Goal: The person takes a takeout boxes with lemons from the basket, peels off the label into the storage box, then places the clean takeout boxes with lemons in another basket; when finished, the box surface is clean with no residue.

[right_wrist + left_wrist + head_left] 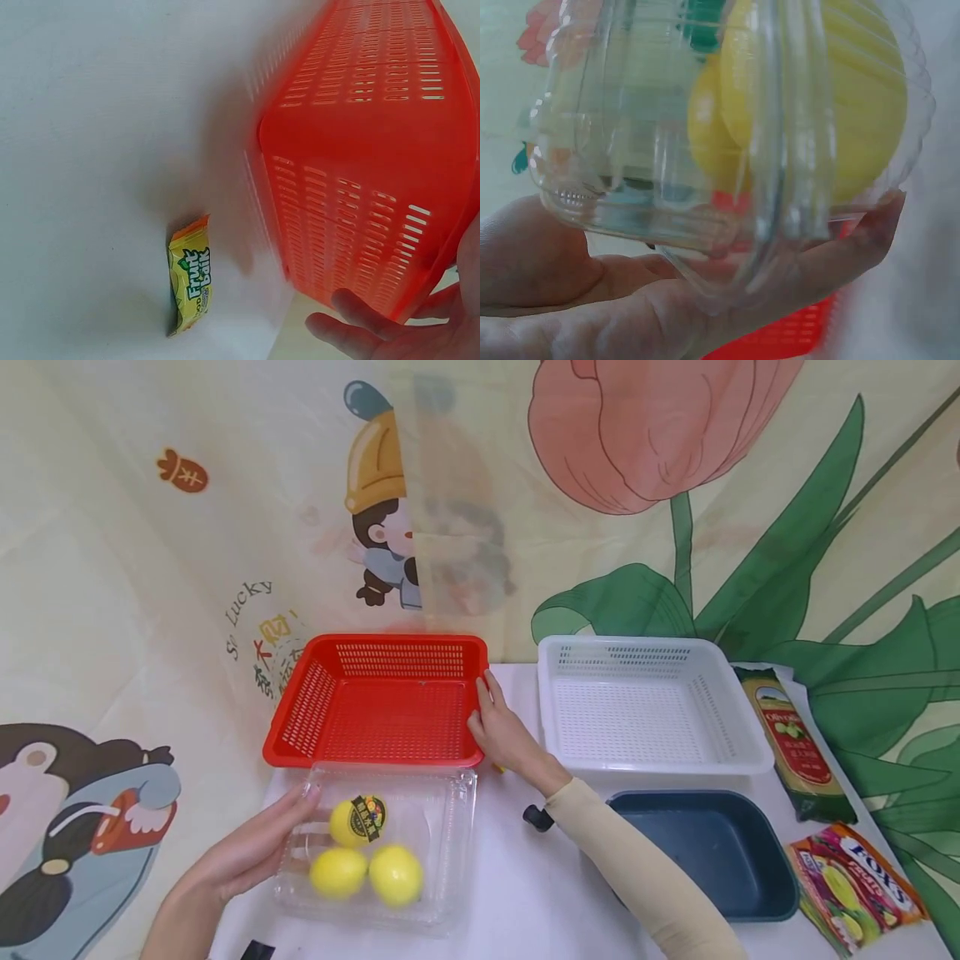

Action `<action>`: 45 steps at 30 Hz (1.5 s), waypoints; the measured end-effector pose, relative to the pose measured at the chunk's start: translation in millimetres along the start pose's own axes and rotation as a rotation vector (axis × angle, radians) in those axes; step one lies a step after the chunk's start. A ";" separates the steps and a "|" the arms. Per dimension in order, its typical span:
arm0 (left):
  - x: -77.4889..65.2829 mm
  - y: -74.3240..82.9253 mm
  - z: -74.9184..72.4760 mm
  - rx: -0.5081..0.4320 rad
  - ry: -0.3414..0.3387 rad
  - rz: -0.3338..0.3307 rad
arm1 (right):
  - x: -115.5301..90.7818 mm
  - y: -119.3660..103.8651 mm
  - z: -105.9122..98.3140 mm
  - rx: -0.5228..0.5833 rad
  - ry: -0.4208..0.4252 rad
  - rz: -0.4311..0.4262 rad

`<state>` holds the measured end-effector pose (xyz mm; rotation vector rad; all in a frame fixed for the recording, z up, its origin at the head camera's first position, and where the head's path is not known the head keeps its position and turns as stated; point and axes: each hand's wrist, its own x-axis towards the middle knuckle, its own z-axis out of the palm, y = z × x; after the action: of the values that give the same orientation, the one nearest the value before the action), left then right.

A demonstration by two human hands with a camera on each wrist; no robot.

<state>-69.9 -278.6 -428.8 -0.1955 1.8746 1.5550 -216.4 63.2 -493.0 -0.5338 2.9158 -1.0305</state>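
Note:
My left hand [258, 847] holds the left side of a clear plastic box [450, 835]. Some fingers show faintly through the plastic. Inside lie yellow lemons [396, 875], and a round dark label is on the lid. In the left wrist view, a fingertip touches the box wall close to a lemon [862, 97]. At the right rim of a red plastic basket [397, 718], my right hand [510, 735] grips the edge. The right wrist view shows fingers on the basket's outer side; the thumb is hidden there. A small yellow wrapped snack [190, 275] lies beside the basket.
A white basket [637, 706] stands right of the red one. In front of it is a dark blue tray [720, 860], partly behind my right sleeve. A green-and-red packet [798, 743] and a Fox's Fruits bag [855, 889] lie at the right edge. A printed curtain hangs behind.

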 end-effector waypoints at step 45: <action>42.6 -42.4 19.0 -0.106 0.091 -0.011 | 0.3 1.5 -1.7 -0.005 -0.015 0.020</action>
<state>-72.4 -260.0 -489.1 -0.3289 1.8581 1.6648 -217.3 65.3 -492.6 -0.5085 2.9052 -1.0133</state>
